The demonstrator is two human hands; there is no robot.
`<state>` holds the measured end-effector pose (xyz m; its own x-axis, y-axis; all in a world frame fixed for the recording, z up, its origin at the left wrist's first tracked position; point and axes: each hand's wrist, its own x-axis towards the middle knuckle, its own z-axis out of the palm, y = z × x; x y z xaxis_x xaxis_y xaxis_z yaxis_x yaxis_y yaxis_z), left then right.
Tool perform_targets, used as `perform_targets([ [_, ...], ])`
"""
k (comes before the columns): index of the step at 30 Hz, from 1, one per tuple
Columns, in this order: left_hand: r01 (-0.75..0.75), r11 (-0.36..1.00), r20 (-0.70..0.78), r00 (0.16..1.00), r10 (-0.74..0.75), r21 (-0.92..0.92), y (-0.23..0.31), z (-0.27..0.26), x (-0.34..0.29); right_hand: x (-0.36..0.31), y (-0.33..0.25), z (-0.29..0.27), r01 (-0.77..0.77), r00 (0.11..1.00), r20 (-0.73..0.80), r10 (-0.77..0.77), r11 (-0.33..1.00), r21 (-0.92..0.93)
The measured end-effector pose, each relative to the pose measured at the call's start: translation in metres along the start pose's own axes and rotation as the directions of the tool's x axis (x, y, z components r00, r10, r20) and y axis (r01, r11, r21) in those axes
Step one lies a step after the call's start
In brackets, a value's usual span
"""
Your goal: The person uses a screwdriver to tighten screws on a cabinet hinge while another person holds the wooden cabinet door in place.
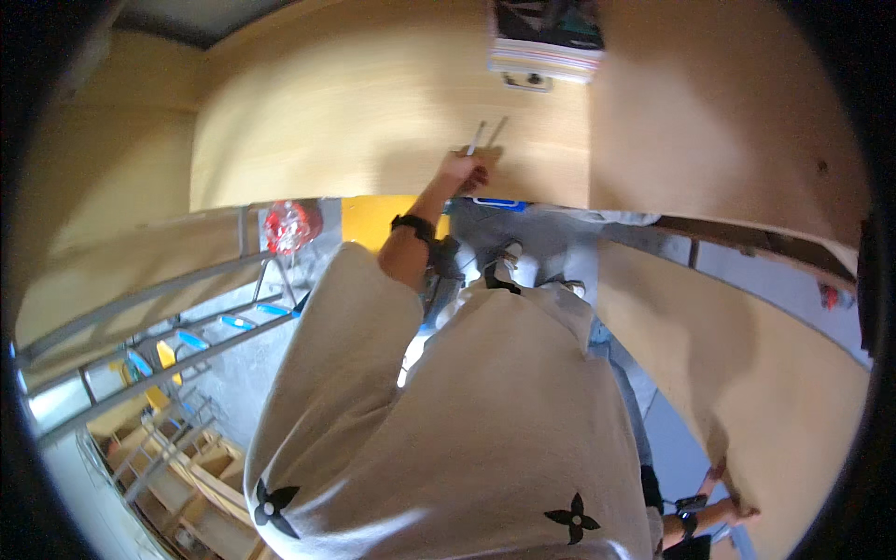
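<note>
My left hand (464, 171) is closed around a thin, pen-like grey rod (477, 137), whose exact kind I cannot make out. Its tip points away from me over the pale wooden board (308, 121), with a shadow beside it. A black strap circles that wrist. At the lower right, my right hand (733, 509), also with a black wrist strap, grips the edge of a light wooden panel (737, 364). Thumb and fingers are spread along that edge, and part of the hand is lost in shadow.
A stack of magazines (546, 51) lies on the board, beside a small metal fitting (527, 82). A red-and-clear plastic bundle (291, 227) and a yellow panel (369, 219) are below the near edge. Metal rails (168, 359) and wooden frames (210, 471) stand at left.
</note>
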<state>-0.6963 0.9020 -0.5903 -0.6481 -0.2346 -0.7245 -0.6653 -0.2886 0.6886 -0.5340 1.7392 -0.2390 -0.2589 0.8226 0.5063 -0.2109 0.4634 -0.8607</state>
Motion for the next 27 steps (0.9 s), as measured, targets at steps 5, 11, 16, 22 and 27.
perform_targets([
  [5,-0.002,0.999,0.059,0.998,0.005,-0.039,0.005,-0.003,-0.003,-0.043,-0.007,0.019,0.025,0.999,-0.037,-0.029,0.994,-0.104],
  [11,-0.119,0.987,0.231,0.963,0.14,-0.103,0.004,-0.01,-0.005,-0.072,0.003,0.025,0.031,0.999,-0.04,-0.037,0.988,-0.153],
  [16,-0.082,0.994,0.14,0.986,0.092,-0.077,0.01,0.0,-0.001,-0.066,-0.003,0.021,0.032,0.997,-0.063,-0.041,0.988,-0.149],
  [22,-0.119,0.972,0.06,0.989,0.134,-0.2,-0.003,-0.007,0.012,-0.032,-0.009,0.012,0.016,0.996,-0.085,-0.024,0.994,-0.104],
  [27,-0.015,0.995,0.058,0.998,0.02,-0.094,-0.001,-0.004,0.017,-0.015,-0.013,0.004,0.011,0.994,-0.106,-0.021,0.996,-0.094],
])
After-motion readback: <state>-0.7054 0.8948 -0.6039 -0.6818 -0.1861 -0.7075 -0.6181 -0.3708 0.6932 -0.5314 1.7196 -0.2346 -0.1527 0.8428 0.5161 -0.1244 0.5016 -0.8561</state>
